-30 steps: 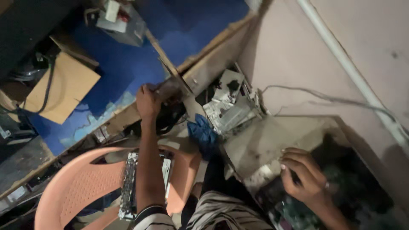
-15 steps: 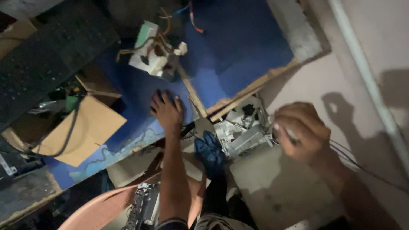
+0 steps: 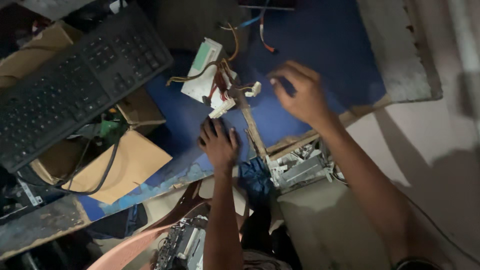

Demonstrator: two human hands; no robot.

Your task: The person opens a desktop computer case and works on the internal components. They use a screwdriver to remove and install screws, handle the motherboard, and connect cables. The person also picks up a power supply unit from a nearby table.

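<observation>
A black computer keyboard lies at the left of the blue worktop. The left hand presses flat, fingers together, below the white wired circuit module. The right hand hovers beside it, fingers loosely curled, pinching nothing.

**A cramped electronics repair workshop**

Seen from above, a worn desk with a blue top and chipped, peeling edges carries loose computer parts. A black keyboard lies across the desk's left corner, over flattened cardboard pieces and black cables. Near the desk's middle sits a white component trailing coloured wires with plastic connectors. Just off the desk's near edge, a stripped metal drive frame rests on the bare concrete floor. Another opened device lies on a pink plastic chair below the desk. The lighting is dim.
</observation>
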